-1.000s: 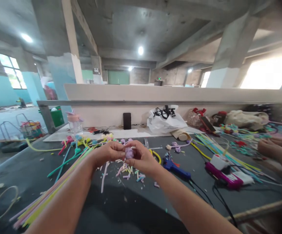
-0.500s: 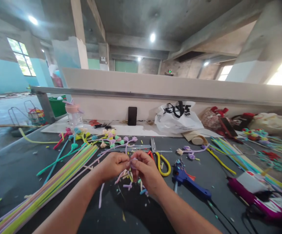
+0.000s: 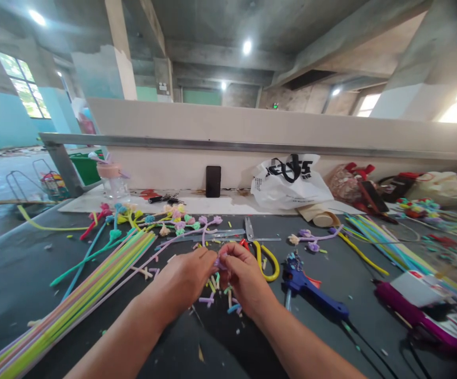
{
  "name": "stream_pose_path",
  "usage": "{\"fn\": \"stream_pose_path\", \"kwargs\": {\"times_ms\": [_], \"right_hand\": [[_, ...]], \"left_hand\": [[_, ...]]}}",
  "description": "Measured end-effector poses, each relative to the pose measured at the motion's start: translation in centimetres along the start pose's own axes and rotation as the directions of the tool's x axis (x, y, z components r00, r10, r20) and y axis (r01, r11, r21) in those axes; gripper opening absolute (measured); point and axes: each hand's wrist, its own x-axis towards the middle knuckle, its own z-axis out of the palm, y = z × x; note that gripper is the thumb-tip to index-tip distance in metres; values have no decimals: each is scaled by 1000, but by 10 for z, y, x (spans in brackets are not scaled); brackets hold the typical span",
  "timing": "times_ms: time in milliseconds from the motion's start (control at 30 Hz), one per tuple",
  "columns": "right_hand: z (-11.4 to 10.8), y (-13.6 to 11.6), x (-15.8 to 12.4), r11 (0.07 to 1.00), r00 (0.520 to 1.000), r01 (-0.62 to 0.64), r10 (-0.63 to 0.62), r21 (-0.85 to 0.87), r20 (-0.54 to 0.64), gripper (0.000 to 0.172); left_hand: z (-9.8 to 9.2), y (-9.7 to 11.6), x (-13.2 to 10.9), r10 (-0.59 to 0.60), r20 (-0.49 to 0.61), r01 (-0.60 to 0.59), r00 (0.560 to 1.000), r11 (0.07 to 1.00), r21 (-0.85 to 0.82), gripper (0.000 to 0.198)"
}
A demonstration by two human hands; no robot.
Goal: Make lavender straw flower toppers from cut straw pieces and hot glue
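Observation:
At the middle of the dark table my two hands meet over a small purple pipe cleaner piece (image 3: 221, 261). My left hand (image 3: 189, 276) is closed on its left side, back of the hand upward, fingertips mostly hidden. From the right, my right hand (image 3: 246, 276) pinches the same piece between thumb and fingers. Only a little of its curled purple fuzz shows. Just beyond my right hand lie scissors (image 3: 268, 262) with yellow-covered handles. Cut pipe cleaner bits (image 3: 207, 300) are scattered below the hands.
A pipe cleaner bundle (image 3: 106, 276) lies left, with finished-looking fuzzy flowers (image 3: 177, 216) behind it. A blue glue gun (image 3: 317, 296) and its cord are at right, near a magenta device (image 3: 404, 318). A phone (image 3: 213, 181), white bag (image 3: 291, 187) and clear cup (image 3: 113, 184) stand at the back.
My left hand has rolled over, its back now facing up and covering more of the piece. The purple strand that hung beneath it is out of sight. The view has shifted slightly.

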Motion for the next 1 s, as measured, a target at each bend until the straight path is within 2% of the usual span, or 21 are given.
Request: {"fn": "stream_pose_path", "kwargs": {"times_ms": [167, 400, 533, 633, 700, 733, 800, 867, 933, 1000], "right_hand": [[-1, 1, 0, 1000, 1000, -10, 10, 23, -10, 13], [-5, 1, -2, 990, 994, -111, 111, 83, 9, 16], [-10, -3, -3, 986, 988, -139, 133, 89, 75, 24], [-13, -7, -2, 984, 987, -134, 121, 119, 106, 30], [-15, -9, -1, 986, 991, -97, 83, 139, 106, 28], [-16, -9, -1, 987, 993, -75, 61, 145, 102, 27], [-16, -10, -1, 988, 994, -43, 27, 150, 105, 24], [-14, -11, -3, 989, 993, -21, 3, 149, 117, 22], [-12, -12, -5, 990, 992, -8, -10, 144, 123, 21], [-10, -12, -7, 991, 994, 13, -28, 135, 109, 20]], "left_hand": [[1, -1, 2, 29, 20, -31, 999, 995, 100, 19], [9, -5, 2, 103, -8, -101, 995, 986, 130, 19], [13, -10, 1, 142, -79, -144, 987, 989, -28, 21], [12, -9, 3, 40, -193, -104, 980, 937, -334, 24], [10, -6, 4, -92, -199, -53, 976, 784, -619, 25], [10, -4, 4, -156, -156, -17, 975, 651, -758, 24], [11, 0, 4, -246, -29, 53, 969, 322, -945, 22], [14, 2, 4, -310, 70, 88, 948, 43, -995, 20], [19, 3, 3, -345, 130, 89, 930, -132, -987, 17], [23, 3, 4, -306, 187, 107, 934, -259, -960, 18]]}}
